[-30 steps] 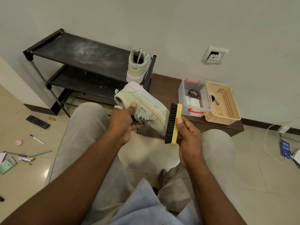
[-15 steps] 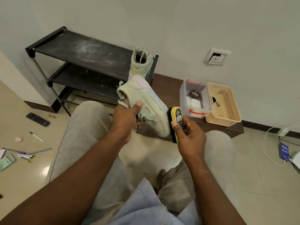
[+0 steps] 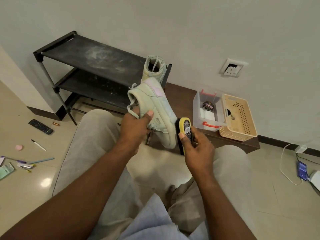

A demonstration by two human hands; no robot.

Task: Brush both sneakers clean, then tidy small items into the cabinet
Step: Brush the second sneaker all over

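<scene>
My left hand (image 3: 136,126) grips a pale green sneaker (image 3: 152,108) by its heel and collar, holding it tilted in the air with the toe down to the right. My right hand (image 3: 197,149) holds a yellow-backed shoe brush (image 3: 185,130) upright, its black bristles against the sneaker's sole edge near the toe. The second sneaker (image 3: 153,68) stands on the right end of the black shoe rack (image 3: 90,56), heel toward me.
A low brown cabinet top (image 3: 180,96) carries a clear box (image 3: 207,108) with a polish tin and a beige basket (image 3: 238,118). A remote (image 3: 40,126), pens (image 3: 38,144), a pink eraser (image 3: 18,147) and small items lie on the left floor. A phone (image 3: 302,171) charges at right.
The brush turned from bristles-left side view to its yellow back facing me and moved up against the sneaker's toe. The sneaker tilted steeper, heel raised.
</scene>
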